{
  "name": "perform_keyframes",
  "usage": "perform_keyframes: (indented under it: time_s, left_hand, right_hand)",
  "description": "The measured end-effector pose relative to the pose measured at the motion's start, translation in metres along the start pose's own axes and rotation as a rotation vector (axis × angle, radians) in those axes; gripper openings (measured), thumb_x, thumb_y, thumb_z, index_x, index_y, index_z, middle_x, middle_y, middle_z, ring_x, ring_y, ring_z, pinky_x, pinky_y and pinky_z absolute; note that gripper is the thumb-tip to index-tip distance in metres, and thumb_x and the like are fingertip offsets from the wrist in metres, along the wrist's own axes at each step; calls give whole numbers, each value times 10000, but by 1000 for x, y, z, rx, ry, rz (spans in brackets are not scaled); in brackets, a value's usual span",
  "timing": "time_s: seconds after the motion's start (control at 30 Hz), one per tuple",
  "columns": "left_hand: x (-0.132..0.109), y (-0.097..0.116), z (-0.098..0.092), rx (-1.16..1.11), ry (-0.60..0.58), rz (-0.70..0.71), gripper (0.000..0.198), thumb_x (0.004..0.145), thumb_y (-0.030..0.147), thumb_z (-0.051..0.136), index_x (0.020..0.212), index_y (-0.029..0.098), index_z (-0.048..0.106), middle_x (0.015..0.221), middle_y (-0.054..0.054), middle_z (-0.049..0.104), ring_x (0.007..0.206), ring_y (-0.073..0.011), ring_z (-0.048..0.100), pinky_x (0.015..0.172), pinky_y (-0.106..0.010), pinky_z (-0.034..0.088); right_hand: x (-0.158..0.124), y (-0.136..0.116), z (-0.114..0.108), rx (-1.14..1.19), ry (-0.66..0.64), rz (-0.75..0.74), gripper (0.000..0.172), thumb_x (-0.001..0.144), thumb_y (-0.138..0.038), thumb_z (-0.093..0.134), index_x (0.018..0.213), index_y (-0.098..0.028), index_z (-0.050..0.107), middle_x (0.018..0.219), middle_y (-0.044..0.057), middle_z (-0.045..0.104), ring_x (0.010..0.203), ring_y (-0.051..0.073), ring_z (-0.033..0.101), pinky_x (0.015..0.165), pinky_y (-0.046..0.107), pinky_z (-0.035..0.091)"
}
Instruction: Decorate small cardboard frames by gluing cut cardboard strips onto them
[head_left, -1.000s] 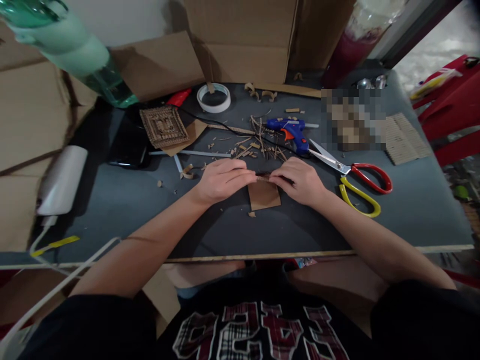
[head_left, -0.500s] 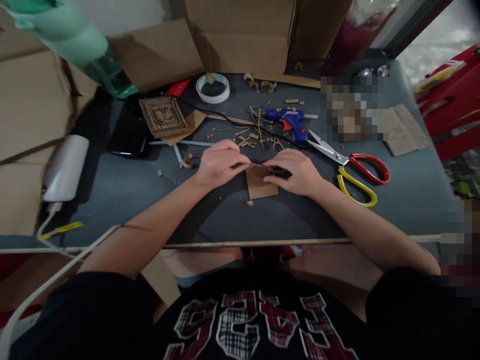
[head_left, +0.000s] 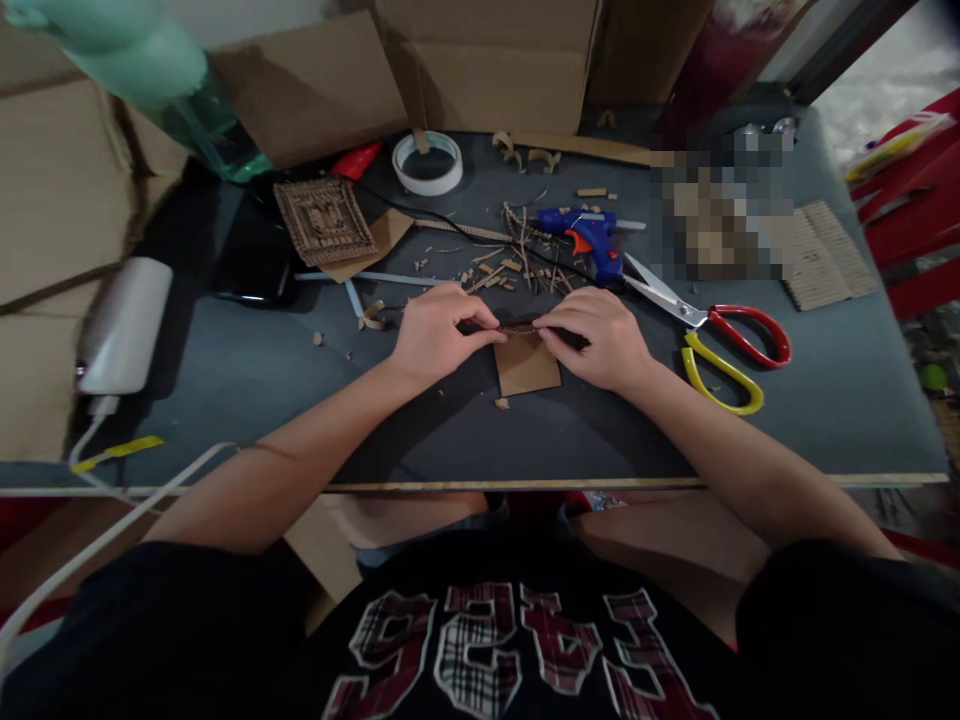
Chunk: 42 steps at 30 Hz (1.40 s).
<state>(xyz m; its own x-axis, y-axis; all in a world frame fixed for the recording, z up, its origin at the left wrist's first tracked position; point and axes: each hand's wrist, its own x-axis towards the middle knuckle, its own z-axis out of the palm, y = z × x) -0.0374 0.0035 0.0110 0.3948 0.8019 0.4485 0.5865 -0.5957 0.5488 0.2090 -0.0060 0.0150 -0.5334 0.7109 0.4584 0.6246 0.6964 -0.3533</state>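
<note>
Between my two hands runs a thin corrugated cardboard strip (head_left: 519, 329), at the far edge of a small square of cardboard (head_left: 529, 365). My left hand (head_left: 444, 335) pinches the strip's left end between thumb and forefinger. At the other end my right hand (head_left: 594, 338) has thumb and fingertips closed on it. The square lies on the dark table, its far edge partly covered by the strip and fingers. Just beyond my hands are cardboard scraps (head_left: 499, 270) and a blue glue gun (head_left: 589, 240) with an orange trigger.
Scissors (head_left: 697, 320) with red and yellow handles lie to the right, near a corrugated sheet (head_left: 829, 255). Toward the back sit a roll of tape (head_left: 427, 180) and a layered cardboard square (head_left: 324, 222). A white power adapter (head_left: 126, 325) with a cable is at left.
My right fingers have shifted from over the cardboard square to the strip's right end, uncovering more of the square. The view has moved slightly.
</note>
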Motion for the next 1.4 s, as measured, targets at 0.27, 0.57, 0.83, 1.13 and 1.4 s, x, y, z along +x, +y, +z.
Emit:
perform_keyframes:
  time_s: [0.27,0.57,0.83,1.13,1.4]
  left_hand:
    - [4,1,-2,70,-65,-22,321,721,487,844,838,202,753,740,-28,735,817,-203,642,714,-313,517]
    - [8,0,-2,65,-121,8,225,787,409,756,735,195,710,623,4,640,746,-180,586,699,-313,456]
    - [7,-3,-1,36,-139,155,221,826,383,735,701,202,710,566,19,599,687,-157,567,669,-299,444]
    - [9,-6,3,55,-127,34,250,791,433,754,839,192,715,730,-28,693,881,-229,626,776,-351,490]
    - [10,-11,4,21,-133,44,200,883,370,683,926,199,777,879,-44,781,972,-239,648,887,-397,506]
  right_hand:
    - [-1,-3,2,-161,-24,34,270,1001,-290,517,946,-219,772,918,36,775,870,194,664,794,341,501]
    - [3,-7,4,-228,3,5,283,1007,-236,497,933,-205,768,900,50,750,892,180,638,761,308,524]
    - [4,-13,3,-150,-21,45,250,990,-213,494,917,-196,732,1005,85,739,994,232,635,896,393,540]
    - [0,-16,6,-105,-51,115,168,948,-182,543,918,-196,708,1016,86,758,963,237,674,893,405,547]
    - [-3,-14,9,4,31,130,140,944,-198,589,969,-185,726,951,54,780,886,183,716,813,317,559]
